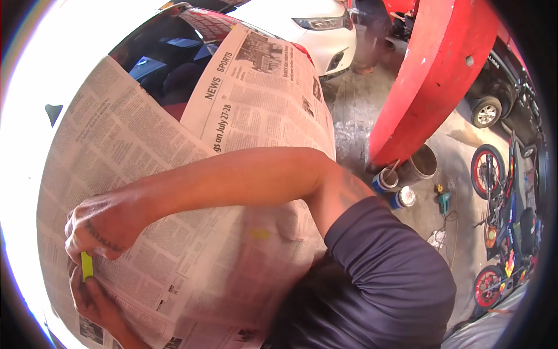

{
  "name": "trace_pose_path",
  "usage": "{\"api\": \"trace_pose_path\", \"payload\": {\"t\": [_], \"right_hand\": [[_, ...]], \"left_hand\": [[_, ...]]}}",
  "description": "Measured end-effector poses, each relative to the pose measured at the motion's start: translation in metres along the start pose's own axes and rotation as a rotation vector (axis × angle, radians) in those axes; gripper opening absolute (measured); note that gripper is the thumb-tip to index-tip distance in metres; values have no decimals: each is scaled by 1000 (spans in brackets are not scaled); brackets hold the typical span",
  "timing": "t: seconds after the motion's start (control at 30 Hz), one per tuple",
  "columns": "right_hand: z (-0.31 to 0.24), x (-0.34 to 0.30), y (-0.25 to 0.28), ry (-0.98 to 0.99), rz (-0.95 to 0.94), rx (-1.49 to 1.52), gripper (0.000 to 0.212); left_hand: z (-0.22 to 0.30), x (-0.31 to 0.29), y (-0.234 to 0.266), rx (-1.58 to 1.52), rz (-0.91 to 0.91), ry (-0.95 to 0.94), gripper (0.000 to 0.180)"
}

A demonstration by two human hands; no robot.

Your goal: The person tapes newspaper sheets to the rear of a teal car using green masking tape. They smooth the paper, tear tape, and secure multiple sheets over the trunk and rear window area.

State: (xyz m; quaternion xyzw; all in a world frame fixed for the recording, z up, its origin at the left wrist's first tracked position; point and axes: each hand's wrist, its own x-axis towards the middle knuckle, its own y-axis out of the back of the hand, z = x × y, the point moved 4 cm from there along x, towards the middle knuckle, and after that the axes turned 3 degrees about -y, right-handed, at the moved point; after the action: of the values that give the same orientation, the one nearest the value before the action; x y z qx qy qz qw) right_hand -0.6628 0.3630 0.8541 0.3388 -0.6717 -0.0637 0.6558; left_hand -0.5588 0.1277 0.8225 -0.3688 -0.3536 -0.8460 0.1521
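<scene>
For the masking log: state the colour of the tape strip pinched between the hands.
Yellow-green tape strip, seen best in the head view.

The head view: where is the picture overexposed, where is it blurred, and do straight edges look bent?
In the head view, the left rim is burnt out to white beside the newspaper; the dark hair and sleeve at the lower middle are close and soft; the red panel edge curves from fisheye distortion; the hands, right hand and left hand, on the yellow-green tape, are fairly sharp.

Daylight fell on a stained concrete floor [459, 145]; a white car [314, 23], motorcycles [511, 221] and paint cans [401, 198] stood about.
</scene>
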Motion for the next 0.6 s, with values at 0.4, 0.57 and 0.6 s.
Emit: {"api": "trace_pose_path", "payload": {"t": [0.4,0.57,0.6], "right_hand": [[-22,-14,5,-101,465,-308,16],[-41,-6,-14,-130,452,-510,18],[-46,-5,-13,-157,446,-533,19]], "left_hand": [[5,8,-17,-164,74,192,32],[20,11,-29,-203,149,256,36],[22,11,-30,-194,131,256,37]]}}
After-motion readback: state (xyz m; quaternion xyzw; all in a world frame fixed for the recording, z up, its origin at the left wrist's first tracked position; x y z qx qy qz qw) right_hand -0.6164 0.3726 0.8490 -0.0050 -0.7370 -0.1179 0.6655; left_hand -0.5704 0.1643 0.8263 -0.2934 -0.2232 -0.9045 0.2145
